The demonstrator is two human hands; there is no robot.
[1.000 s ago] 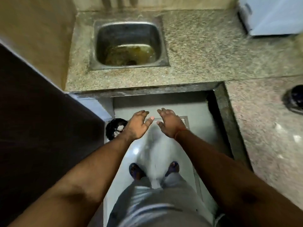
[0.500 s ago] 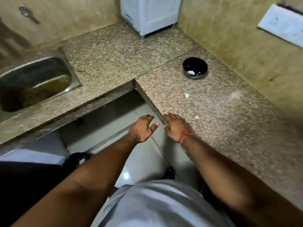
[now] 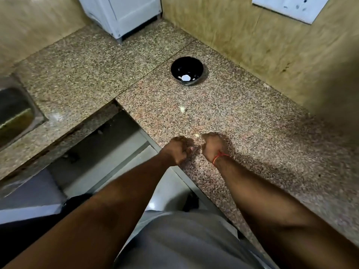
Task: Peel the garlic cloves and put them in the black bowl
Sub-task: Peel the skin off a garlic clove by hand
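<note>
Both grips sit low over the near edge of the speckled brown granite tabletop [image 3: 252, 133], knuckles up and fingers curled under. On the left, the left hand [image 3: 177, 150] reaches in on a long bare forearm from the lower left, its fingers folded into a loose fist; what, if anything, it holds cannot be told, since the fingertips are hidden beneath the hand. Just beside it, almost touching, the right hand [image 3: 212, 146] is bent down at the wrist with a thin orange thread band [image 3: 219, 157] round it, fingers likewise tucked under and their contents hidden. A small pale garlic clove [image 3: 196, 135] lies on the tabletop between the two hands at their far side. Farther back, a second pale garlic clove [image 3: 182, 109] lies alone. Beyond it, well apart from the hands, stands the round glossy black bowl [image 3: 196, 65] with white peeled pieces [image 3: 185, 77] inside.
</note>
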